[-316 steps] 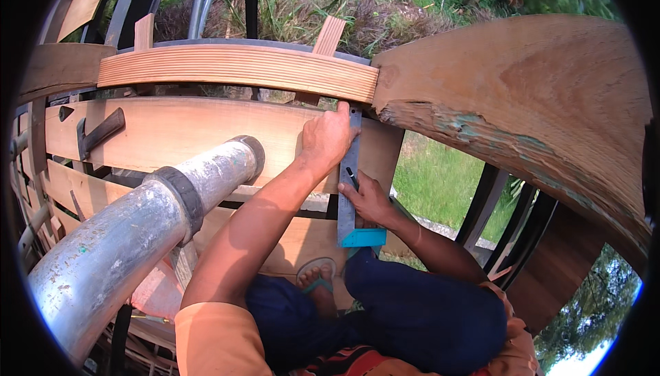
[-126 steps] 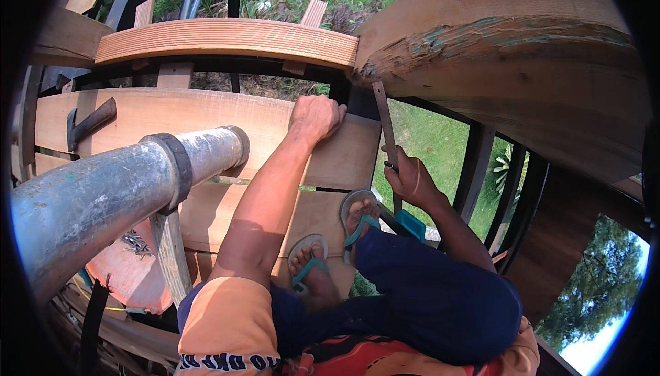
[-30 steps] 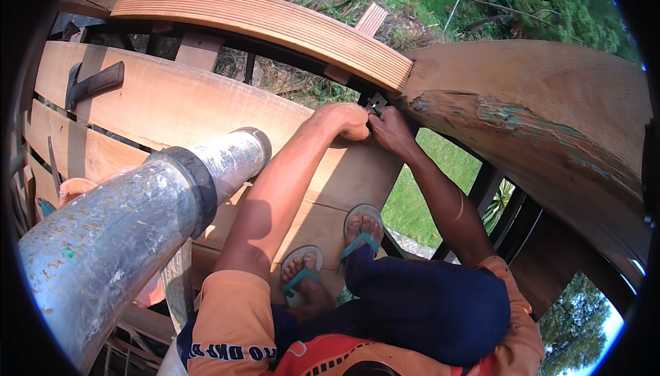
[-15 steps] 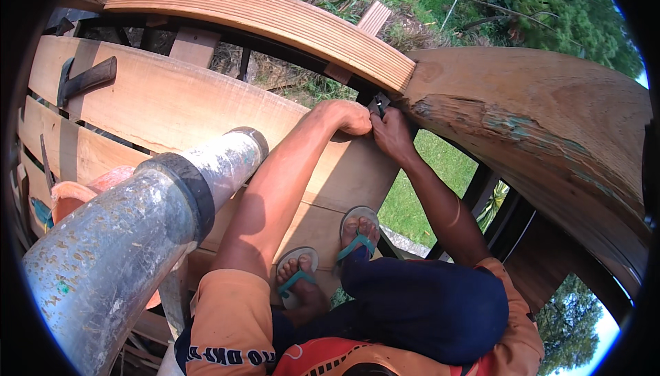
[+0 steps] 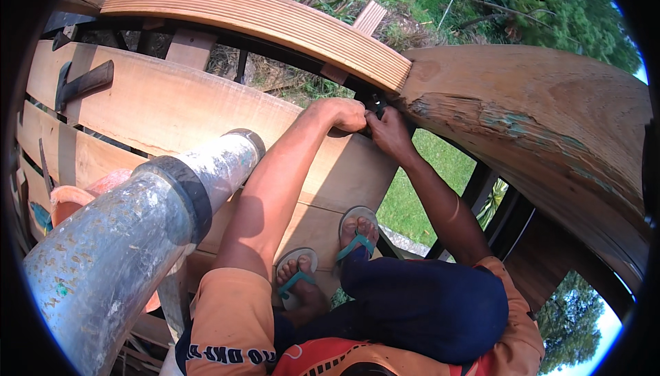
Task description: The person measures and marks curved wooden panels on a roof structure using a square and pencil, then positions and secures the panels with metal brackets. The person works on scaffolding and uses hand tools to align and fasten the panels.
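Note:
Both my hands are close together at the dark corner where the ribbed wooden rail [image 5: 268, 22] meets a thick, weathered timber [image 5: 522, 111]. My left hand [image 5: 342, 114] is closed, its fingers curled down over the end of a light wooden plank [image 5: 206, 94]. Just beside it, my right hand [image 5: 390, 134] is closed too, its fingers bunched near the left fingertips. A small dark piece with a metallic glint [image 5: 377, 104] shows just beyond the fingers. Its kind and whatever lies inside the grips are hidden by the hands and shadow.
A large, scuffed metal pipe [image 5: 117, 238] with a dark collar rises at the left. A hammer-like tool [image 5: 86, 85] rests on the planks. An orange container [image 5: 69, 201] stands behind the pipe. My sandalled feet [image 5: 359, 235] are on the boards; grass [image 5: 432, 170] shows through a gap.
The view has shifted slightly. Both hands stay at the corner, with a small change in finger position. A flat grey piece beyond the fingers now looks darker and less exposed.

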Demonstrator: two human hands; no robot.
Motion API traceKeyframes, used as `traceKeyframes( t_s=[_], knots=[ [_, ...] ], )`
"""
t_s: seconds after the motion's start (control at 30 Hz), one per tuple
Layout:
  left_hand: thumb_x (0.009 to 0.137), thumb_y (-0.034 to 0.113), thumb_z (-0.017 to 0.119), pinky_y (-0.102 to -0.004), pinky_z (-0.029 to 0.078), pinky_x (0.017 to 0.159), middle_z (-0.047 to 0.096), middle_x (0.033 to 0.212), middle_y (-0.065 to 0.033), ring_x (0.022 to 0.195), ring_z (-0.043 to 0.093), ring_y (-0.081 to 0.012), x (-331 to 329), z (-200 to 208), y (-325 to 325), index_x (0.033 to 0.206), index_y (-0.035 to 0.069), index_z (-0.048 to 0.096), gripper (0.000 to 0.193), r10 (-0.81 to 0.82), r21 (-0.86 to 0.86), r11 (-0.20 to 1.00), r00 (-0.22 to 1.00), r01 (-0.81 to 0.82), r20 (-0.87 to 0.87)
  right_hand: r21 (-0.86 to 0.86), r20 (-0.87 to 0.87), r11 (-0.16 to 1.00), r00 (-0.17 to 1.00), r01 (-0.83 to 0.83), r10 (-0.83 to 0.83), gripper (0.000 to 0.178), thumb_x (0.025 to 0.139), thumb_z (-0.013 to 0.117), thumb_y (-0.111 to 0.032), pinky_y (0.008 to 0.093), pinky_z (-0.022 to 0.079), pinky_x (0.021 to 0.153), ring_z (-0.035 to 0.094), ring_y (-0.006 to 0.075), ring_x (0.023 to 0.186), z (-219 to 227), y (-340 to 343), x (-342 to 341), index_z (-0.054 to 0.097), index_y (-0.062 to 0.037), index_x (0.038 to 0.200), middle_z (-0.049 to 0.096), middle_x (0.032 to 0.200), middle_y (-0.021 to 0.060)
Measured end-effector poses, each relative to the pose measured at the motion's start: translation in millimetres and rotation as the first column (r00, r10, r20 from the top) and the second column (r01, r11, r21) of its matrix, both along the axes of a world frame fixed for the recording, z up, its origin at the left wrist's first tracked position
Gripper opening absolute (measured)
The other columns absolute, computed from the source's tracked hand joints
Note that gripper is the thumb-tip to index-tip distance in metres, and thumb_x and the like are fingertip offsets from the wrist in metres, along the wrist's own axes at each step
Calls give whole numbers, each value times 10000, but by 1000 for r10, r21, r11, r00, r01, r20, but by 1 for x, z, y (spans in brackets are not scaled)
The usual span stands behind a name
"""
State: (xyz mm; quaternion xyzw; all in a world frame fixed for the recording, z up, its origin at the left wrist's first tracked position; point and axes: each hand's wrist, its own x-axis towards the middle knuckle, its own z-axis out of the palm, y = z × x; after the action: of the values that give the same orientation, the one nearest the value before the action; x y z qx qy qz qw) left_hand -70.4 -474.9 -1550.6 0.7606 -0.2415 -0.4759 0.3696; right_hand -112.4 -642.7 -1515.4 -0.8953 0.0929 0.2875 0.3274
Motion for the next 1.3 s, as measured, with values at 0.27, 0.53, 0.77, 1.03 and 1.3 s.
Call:
traceKeyframes(
  t_s=[0.27, 0.53, 0.77, 1.03, 1.3],
  knots=[
    [855, 192, 624, -423, 495, 740, 713, 900, -177, 811, 650, -265, 9, 4, 7, 973, -27, 717, 265, 16, 29, 1000, 979, -11, -205, 164, -28, 986, 999, 22, -17, 400, 964, 668, -370, 335, 448, 512, 542, 144, 534, 9, 1, 0, 636, 15, 1070, 628, 711, 27],
    [892, 250, 648, -389, 488, 771, 715, 897, -121, 823, 633, -210, 7, -15, 13, 1033, 10, 718, 287, 79, -106, 987, 937, -122, -339, 263, -67, 957, 991, 127, -113, 316, 1061, 556, -310, 279, 460, 492, 555, 96, 488, 17, 11, -3, 634, -10, 1000, 614, 618, 32],
    [840, 269, 666, -451, 533, 815, 713, 995, -275, 944, 701, -358, 4, 19, 10, 1049, -52, 707, 386, 71, -10, 997, 997, -71, -43, 89, -82, 995, 996, 51, -44, 333, 1069, 514, -272, 350, 477, 503, 608, 164, 494, 9, 7, -1, 639, -11, 905, 619, 575, 62],
    [807, 189, 602, -474, 540, 880, 699, 1089, -304, 1026, 684, -424, -2, 13, 1, 1081, -76, 697, 392, 23, -14, 1000, 999, -23, -25, 62, -37, 998, 999, 25, -23, 340, 1055, 525, -250, 361, 469, 504, 617, 165, 500, 20, 16, 1, 653, 8, 873, 625, 570, 76],
    [841, 189, 505, -492, 529, 885, 696, 1046, -320, 1013, 683, -446, -7, 6, -3, 1000, -84, 711, 378, 59, -72, 996, 995, -54, 80, 110, 168, 994, 986, -4, -15, 304, 1052, 542, -259, 363, 480, 624, 654, 205, 688, 4, 4, -9, 655, 23, 1068, 667, 766, 134]
  ],
)
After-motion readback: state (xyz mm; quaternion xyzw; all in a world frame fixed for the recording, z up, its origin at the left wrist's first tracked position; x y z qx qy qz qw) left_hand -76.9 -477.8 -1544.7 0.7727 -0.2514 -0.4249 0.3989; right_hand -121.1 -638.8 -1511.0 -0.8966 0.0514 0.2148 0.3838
